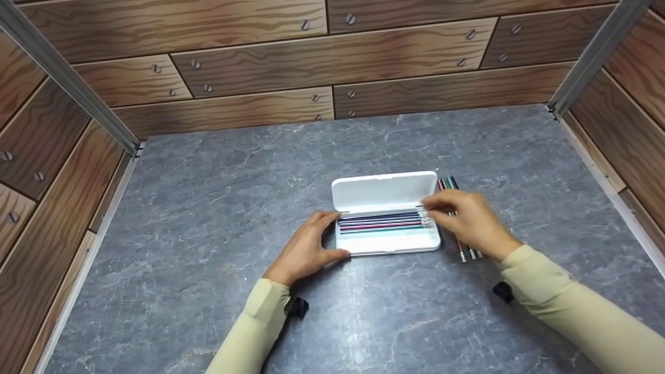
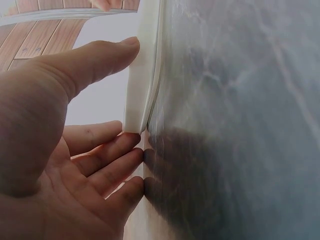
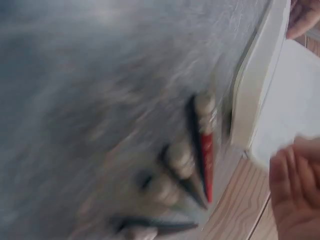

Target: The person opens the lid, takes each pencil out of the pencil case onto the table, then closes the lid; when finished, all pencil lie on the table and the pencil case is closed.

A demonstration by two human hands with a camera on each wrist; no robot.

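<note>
A white pencil case lies with its lid raised at the back. Inside, several pencils in purple, pink and teal lie side by side, erasers to the right. My left hand grips the case's left end, thumb at the front corner and fingers at the left side; the left wrist view shows its thumb on the white wall. Over the case's right end is my right hand, fingertips bent close to the erasers. Whether they pinch a pencil cannot be made out; the right wrist view is blurred.
Right of the case, partly under my right hand, several more pencils lie on the grey marbled tabletop. One red pencil shows among them. Wood-patterned walls enclose the table at the back and sides.
</note>
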